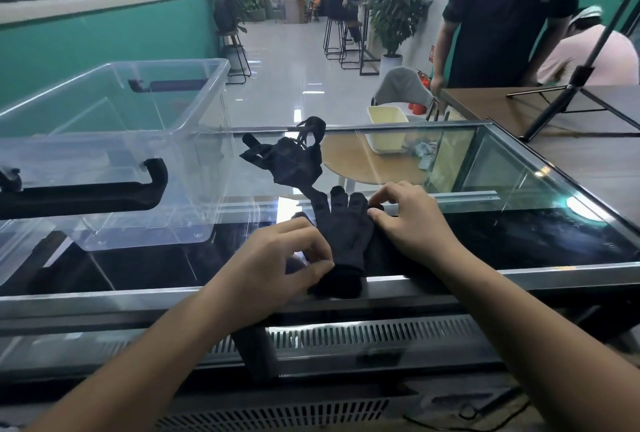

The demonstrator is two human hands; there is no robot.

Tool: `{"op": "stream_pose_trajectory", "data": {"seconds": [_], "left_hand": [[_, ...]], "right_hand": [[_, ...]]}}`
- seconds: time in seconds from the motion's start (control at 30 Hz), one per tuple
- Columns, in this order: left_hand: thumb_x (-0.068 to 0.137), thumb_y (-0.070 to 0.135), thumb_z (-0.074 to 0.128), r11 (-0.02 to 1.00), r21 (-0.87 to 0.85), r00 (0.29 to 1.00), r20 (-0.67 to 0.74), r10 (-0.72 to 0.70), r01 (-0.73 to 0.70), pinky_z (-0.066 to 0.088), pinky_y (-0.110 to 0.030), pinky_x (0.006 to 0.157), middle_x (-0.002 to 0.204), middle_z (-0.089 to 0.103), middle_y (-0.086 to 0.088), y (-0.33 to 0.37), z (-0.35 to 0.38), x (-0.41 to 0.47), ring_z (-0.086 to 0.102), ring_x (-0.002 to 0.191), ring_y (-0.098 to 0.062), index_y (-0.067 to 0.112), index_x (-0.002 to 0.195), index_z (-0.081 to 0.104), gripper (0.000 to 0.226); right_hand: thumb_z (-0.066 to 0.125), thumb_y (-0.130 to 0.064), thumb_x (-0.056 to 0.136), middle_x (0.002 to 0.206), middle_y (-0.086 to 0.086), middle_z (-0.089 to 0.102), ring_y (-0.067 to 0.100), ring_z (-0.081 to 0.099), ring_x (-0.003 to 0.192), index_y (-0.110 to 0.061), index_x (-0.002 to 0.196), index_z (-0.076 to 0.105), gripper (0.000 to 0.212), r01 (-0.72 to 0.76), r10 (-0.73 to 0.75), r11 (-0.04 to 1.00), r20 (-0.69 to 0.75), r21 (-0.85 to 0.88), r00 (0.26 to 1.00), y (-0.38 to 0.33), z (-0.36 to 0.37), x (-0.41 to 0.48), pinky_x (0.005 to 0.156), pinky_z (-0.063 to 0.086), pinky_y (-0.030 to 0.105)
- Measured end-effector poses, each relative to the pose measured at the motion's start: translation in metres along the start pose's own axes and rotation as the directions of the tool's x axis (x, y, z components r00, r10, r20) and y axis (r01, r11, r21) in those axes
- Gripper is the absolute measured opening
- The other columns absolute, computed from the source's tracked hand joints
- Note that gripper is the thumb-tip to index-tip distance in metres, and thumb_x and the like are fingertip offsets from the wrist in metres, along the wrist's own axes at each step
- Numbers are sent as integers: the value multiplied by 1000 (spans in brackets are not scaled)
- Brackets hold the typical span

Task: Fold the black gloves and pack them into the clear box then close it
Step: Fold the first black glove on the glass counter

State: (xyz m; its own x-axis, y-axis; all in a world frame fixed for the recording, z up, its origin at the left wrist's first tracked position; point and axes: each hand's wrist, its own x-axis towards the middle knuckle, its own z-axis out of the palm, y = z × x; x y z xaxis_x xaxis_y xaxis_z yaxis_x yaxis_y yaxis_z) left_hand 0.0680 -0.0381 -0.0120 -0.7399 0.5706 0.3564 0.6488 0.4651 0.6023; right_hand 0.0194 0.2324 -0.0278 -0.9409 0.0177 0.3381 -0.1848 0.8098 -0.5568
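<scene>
A black glove (343, 230) lies flat on the glass counter top (502, 237), fingers pointing away from me, cuff at the near metal edge. My left hand (277, 258) pinches the glove near its cuff on the left side. My right hand (405, 220) pinches the glove's right edge by the little finger. A second black glove (287, 161) lies crumpled farther back on the glass. The clear box (114, 140) with black latch handles stands open at the left. I cannot make out its lid.
Beyond the counter, a person in black stands at a wooden table (588, 140) with a black tripod (568, 85) on it. A cream bin (388, 133) on a round table shows through the glass. The counter's metal rim (207, 296) runs along the near side.
</scene>
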Motion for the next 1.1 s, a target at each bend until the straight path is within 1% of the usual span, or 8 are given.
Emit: {"op": "stream_pose_trajectory", "data": {"seconds": [0.1, 0.23, 0.33, 0.43, 0.57, 0.73, 0.87, 1.1], "left_hand": [[95, 17, 79, 992, 112, 998, 22, 56, -58, 55, -30, 78, 102, 64, 13, -3, 3, -6, 66, 87, -15, 23, 89, 68, 14], [91, 18, 79, 979, 174, 994, 38, 100, -105, 53, -32, 77, 106, 62, 15, -4, 7, -7, 61, 93, -12, 23, 90, 66, 14], [92, 33, 81, 982, 161, 994, 56, 93, -101, 53, -31, 84, 110, 62, 19, -5, 7, -7, 62, 103, -12, 30, 104, 70, 17], [92, 41, 83, 988, 132, 995, 63, 71, -79, 54, -27, 89, 116, 63, 23, -8, 5, -7, 64, 109, -6, 35, 115, 77, 25], [92, 37, 82, 979, 172, 993, 65, 103, -113, 58, -31, 83, 108, 66, 20, -10, 6, -4, 67, 100, -6, 32, 114, 82, 22], [90, 34, 85, 989, 104, 994, 51, 96, -101, 56, -29, 78, 103, 66, 16, -7, 10, -5, 67, 94, -7, 31, 111, 83, 21], [87, 34, 89, 997, 56, 998, 34, 59, -60, 57, -31, 77, 101, 67, 17, -9, 9, -3, 70, 91, -11, 33, 108, 84, 22], [87, 35, 89, 998, 32, 998, 30, 48, -49, 58, -36, 77, 102, 68, 17, -12, 11, -4, 71, 90, -12, 34, 107, 85, 21]], "right_hand": [[73, -28, 94, 98, -12, 62, 22, 56, 109, -25, 99, 73, 6, -8, 8, 1000, 3, -13, 1000, 0, 0, 0, 104, 43, 50], [71, -27, 96, 105, -6, 65, 24, 57, 112, -24, 102, 72, 7, -10, 10, 1000, 15, -19, 1000, 0, 1, 1, 105, 44, 51], [70, -27, 98, 110, -3, 64, 25, 59, 116, -21, 104, 72, 9, -13, 13, 1000, -32, 26, 999, 1, 0, 0, 106, 45, 51], [70, -24, 99, 108, -4, 63, 21, 60, 112, -20, 104, 73, 8, 63, -59, 997, -86, 45, 995, 0, -3, -5, 104, 47, 46], [72, -26, 97, 110, -2, 66, 19, 58, 112, -20, 107, 76, 12, 161, -162, 987, -65, -19, 985, -4, 1, -8, 102, 44, 40], [72, -48, 95, 121, 3, 65, 26, 59, 122, -25, 111, 77, 28, -72, 74, 997, 67, -37, 995, -2, 2, 25, 109, 45, 50], [77, -56, 87, 122, 6, 67, 25, 61, 121, -32, 101, 80, 28, -88, 91, 996, 139, -25, 986, -6, 2, 44, 110, 44, 49], [79, -34, 90, 107, 4, 67, 27, 63, 111, -31, 85, 71, 10, -26, 23, 998, 40, 59, 999, -2, 4, 45, 103, 48, 47]]}}
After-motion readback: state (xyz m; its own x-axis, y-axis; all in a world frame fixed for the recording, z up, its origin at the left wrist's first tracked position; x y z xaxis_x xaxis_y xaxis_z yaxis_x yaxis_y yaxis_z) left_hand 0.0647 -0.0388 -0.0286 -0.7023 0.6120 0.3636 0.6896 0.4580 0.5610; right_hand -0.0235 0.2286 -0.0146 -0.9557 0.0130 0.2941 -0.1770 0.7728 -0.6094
